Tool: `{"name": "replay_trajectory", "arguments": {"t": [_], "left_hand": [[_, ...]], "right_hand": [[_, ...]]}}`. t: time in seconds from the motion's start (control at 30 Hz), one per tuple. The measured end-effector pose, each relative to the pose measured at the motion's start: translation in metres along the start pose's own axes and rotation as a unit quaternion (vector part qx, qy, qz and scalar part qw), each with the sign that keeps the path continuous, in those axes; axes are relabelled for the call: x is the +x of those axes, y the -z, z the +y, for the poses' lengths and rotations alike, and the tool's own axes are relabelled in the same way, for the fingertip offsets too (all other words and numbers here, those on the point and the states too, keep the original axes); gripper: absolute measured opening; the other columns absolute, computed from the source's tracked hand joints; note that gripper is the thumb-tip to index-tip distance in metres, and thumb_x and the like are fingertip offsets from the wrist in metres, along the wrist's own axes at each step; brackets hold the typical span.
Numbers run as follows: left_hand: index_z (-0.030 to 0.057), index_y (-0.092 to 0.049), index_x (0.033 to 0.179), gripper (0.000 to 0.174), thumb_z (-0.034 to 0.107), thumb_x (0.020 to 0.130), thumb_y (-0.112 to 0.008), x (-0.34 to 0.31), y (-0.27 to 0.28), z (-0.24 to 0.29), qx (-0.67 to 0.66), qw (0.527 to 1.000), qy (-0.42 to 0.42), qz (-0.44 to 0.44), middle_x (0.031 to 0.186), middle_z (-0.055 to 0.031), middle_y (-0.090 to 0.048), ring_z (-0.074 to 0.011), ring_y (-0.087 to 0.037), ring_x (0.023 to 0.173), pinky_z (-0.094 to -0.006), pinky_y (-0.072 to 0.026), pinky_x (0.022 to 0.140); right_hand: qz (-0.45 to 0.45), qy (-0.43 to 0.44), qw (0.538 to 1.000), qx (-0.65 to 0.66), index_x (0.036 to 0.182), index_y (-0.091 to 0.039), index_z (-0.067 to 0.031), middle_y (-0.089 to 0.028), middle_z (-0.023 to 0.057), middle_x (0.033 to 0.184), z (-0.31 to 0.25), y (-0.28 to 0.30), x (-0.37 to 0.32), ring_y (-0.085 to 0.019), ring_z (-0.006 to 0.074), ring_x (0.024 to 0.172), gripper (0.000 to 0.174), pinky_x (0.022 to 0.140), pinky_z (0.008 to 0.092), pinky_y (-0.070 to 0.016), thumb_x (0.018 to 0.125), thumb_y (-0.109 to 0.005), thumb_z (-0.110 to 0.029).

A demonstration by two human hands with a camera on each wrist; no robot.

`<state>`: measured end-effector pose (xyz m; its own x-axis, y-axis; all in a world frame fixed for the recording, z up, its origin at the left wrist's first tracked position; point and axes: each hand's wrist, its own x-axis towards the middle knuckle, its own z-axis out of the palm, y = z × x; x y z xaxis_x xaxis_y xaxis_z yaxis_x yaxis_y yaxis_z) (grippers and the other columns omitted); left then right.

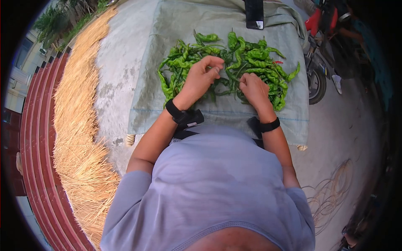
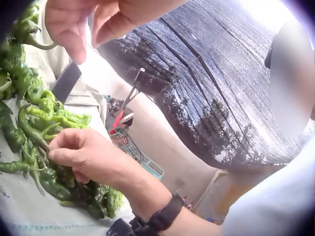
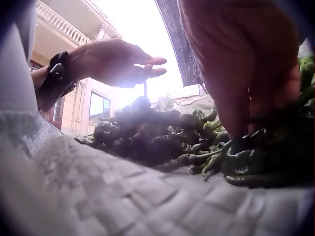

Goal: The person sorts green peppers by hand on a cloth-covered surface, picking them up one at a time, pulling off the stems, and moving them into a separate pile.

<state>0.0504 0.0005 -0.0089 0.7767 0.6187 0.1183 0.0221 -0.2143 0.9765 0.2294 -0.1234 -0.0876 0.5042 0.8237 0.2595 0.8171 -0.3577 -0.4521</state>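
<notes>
Wrinkled green chili peppers (image 1: pixel 268 77) lie in a left and a right heap on a pale grey-green cloth (image 1: pixel 146 83). My left hand (image 1: pixel 200 79) is raised over the left heap, nothing visible between thumb and fingertips. A pepper's upright stem (image 3: pixel 145 89) overlaps its thumb tip in the right wrist view. At the inner edge of the right heap is my right hand (image 1: pixel 255 90), fingers curled down among the peppers. In the left wrist view its thumb and forefinger pinch the end of a long green pepper (image 2: pixel 30 129). Both wrists wear black straps.
A dark phone (image 1: pixel 254 14) lies at the cloth's far edge. One small red pepper (image 1: pixel 278 62) shows in the right heap. Straw (image 1: pixel 79 104) is spread on the ground to the left, beside red steps (image 1: pixel 37 125). A wheeled vehicle (image 1: pixel 317 83) stands at the right.
</notes>
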Motion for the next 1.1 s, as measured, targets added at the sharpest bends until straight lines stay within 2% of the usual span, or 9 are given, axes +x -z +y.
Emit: {"name": "replay_trajectory", "arguments": {"t": [0.13,0.27,0.37,0.47,0.57,0.67,0.77,0.83,1.1], "left_hand": [[0.0061,-0.061,0.121,0.026,0.004,0.095,-0.057,-0.007,-0.014,-0.007,0.058,0.997,-0.041,-0.039,0.106,-0.0009,-0.063,-0.0079,-0.057,0.082,-0.0248,-0.0480,0.070],[0.0048,-0.063,0.119,0.031,-0.001,0.089,-0.065,-0.016,-0.028,-0.010,0.178,0.975,-0.125,-0.043,0.108,-0.0048,-0.062,-0.0124,-0.060,0.085,-0.0273,-0.0496,0.073],[0.0059,-0.064,0.118,0.032,0.002,0.086,-0.068,-0.015,-0.032,-0.013,0.219,0.950,-0.203,-0.092,0.108,-0.0080,-0.063,-0.0189,-0.061,0.084,-0.0301,-0.0495,0.073],[0.0070,-0.066,0.117,0.031,0.001,0.087,-0.067,-0.019,-0.031,-0.005,0.150,0.977,-0.131,-0.080,0.106,-0.0101,-0.063,-0.0222,-0.062,0.086,-0.0321,-0.0496,0.075],[0.0075,-0.066,0.118,0.031,-0.001,0.088,-0.065,-0.020,-0.020,0.018,0.234,0.952,-0.195,0.025,0.106,-0.0114,-0.063,-0.0250,-0.062,0.088,-0.0331,-0.0497,0.076],[0.0072,-0.066,0.117,0.030,-0.002,0.088,-0.063,-0.015,-0.009,0.027,0.299,0.897,-0.291,0.144,0.105,-0.0109,-0.064,-0.0266,-0.062,0.089,-0.0328,-0.0494,0.077],[0.0097,-0.061,0.125,0.041,0.003,0.085,-0.068,-0.007,0.001,0.021,0.376,0.878,-0.238,0.175,0.127,-0.0202,-0.054,-0.0354,-0.058,0.106,-0.0399,-0.0487,0.088],[0.0111,-0.057,0.130,0.051,0.007,0.082,-0.072,-0.004,0.007,0.008,0.442,0.849,-0.219,0.189,0.138,-0.0274,-0.042,-0.0417,-0.053,0.114,-0.0455,-0.0466,0.095],[0.0084,-0.064,0.118,0.036,0.008,0.082,-0.072,-0.011,-0.005,-0.011,0.421,0.878,-0.193,0.123,0.133,-0.0240,-0.050,-0.0369,-0.058,0.106,-0.0449,-0.0473,0.093]], "right_hand": [[-0.066,-0.088,0.978,0.175,0.096,-0.066,-0.0106,-0.064,0.0055,0.080,0.004,0.026,-0.012,-0.062,0.0213,0.060,0.014,0.060,0.0357,-0.0486,0.085,-0.065,-0.020],[-0.150,-0.134,0.890,0.408,0.101,-0.065,-0.0060,-0.062,-0.0022,0.080,-0.004,0.061,-0.026,-0.051,0.0038,0.055,0.016,0.051,0.0200,-0.0411,0.092,-0.067,-0.020],[-0.159,-0.108,0.873,0.448,0.102,-0.065,-0.0053,-0.065,-0.0003,0.084,-0.013,0.078,-0.031,-0.052,0.0044,0.056,0.016,0.052,0.0189,-0.0412,0.095,-0.063,-0.020],[-0.145,-0.103,0.814,0.553,0.104,-0.067,-0.0063,-0.067,0.0006,0.084,-0.019,0.078,-0.029,-0.054,0.0044,0.054,0.019,0.053,0.0181,-0.0432,0.096,-0.060,-0.022],[-0.097,-0.115,0.819,0.553,0.109,-0.066,-0.0054,-0.068,0.0016,0.084,-0.020,0.071,-0.020,-0.056,0.0062,0.056,0.024,0.053,0.0212,-0.0449,0.096,-0.060,-0.025],[-0.111,-0.099,0.936,0.320,0.115,-0.065,-0.0073,-0.069,0.0063,0.089,-0.022,0.050,-0.010,-0.062,0.0112,0.059,0.029,0.057,0.0284,-0.0488,0.095,-0.061,-0.028],[-0.036,0.026,0.997,0.066,0.114,-0.065,-0.0118,-0.069,0.0138,0.092,-0.014,0.011,-0.002,-0.068,0.0308,0.069,0.028,0.067,0.0412,-0.0522,0.090,-0.061,-0.026],[0.014,0.073,0.997,-0.031,0.112,-0.065,-0.0142,-0.070,0.0156,0.090,-0.012,-0.010,0.004,-0.067,0.0397,0.076,0.025,0.069,0.0464,-0.0526,0.089,-0.060,-0.022],[-0.030,0.062,0.990,-0.126,0.100,-0.062,-0.0068,-0.069,0.0199,0.082,-0.026,-0.034,0.030,-0.070,0.0371,0.076,0.017,0.062,0.0470,-0.0537,0.084,-0.059,-0.010]]}}
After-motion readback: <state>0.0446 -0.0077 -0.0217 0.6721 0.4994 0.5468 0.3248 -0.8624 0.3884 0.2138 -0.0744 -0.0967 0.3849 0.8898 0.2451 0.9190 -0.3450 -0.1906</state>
